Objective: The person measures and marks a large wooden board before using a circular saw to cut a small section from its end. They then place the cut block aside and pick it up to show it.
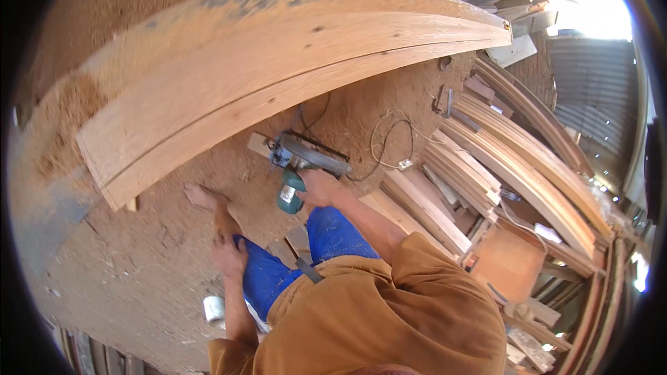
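Smooth matt wooden plank (278, 62), plastic saw housing (289, 194), metal blade guard (318, 156), rough ground (139, 257)

On my feed, the bare left forearm (238, 312) leaves a loose brown cloth sleeve (233, 356) at the near left and reaches farther out, its wrist fairly straight. I see the left hand (230, 257) at the bare left leg (224, 219), fingers toward the far side; how much they bend, I cannot make out. The bare right forearm (366, 217) slants from near right toward far left, ending in the right hand (317, 187), curled in a grip, fingertips hidden from me
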Demonstrator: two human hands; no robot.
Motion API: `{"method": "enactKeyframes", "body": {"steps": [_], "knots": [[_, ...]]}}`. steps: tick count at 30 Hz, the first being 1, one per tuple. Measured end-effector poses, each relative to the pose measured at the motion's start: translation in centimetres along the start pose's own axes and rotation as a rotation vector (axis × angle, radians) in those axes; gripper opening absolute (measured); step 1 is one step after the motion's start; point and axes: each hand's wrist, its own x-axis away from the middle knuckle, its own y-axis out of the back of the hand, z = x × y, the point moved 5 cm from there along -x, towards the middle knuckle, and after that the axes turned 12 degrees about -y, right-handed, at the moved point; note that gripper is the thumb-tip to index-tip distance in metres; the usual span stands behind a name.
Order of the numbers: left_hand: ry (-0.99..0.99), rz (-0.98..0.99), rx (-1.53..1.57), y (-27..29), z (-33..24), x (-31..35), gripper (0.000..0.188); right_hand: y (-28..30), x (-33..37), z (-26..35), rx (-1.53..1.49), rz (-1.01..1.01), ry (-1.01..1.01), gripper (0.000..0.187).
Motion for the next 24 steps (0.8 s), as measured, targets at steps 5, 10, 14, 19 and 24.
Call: {"method": "enactKeyframes", "body": {"steps": [5, 10, 14, 19, 24], "knots": [[-0.845, -0.250, 0.152, 11.1, -20.5, -2.8, 0.039, 1.4, 1.2, -7.7, -0.162, -0.106, -0.046, 0.037], [-1.011, -0.358, -0.383, 20.5, -38.5, -10.9, 0.069, 3.3, 2.8, -16.7, -0.233, -0.177, -0.211, 0.036], [-0.946, -0.306, -0.814, 19.6, -46.3, -16.9, 0.087, 2.5, 4.3, -24.7, -0.365, -0.188, -0.345, 0.037], [-1.019, -0.196, -0.893, 16.3, -52.5, -21.2, 0.090, 1.2, 6.0, -33.5, -0.530, -0.113, -0.567, 0.037], [-1.086, -0.108, -0.927, 15.6, -53.1, -21.7, 0.094, -3.1, 3.9, -41.4, -0.634, -0.049, -0.690, 0.035]]}}
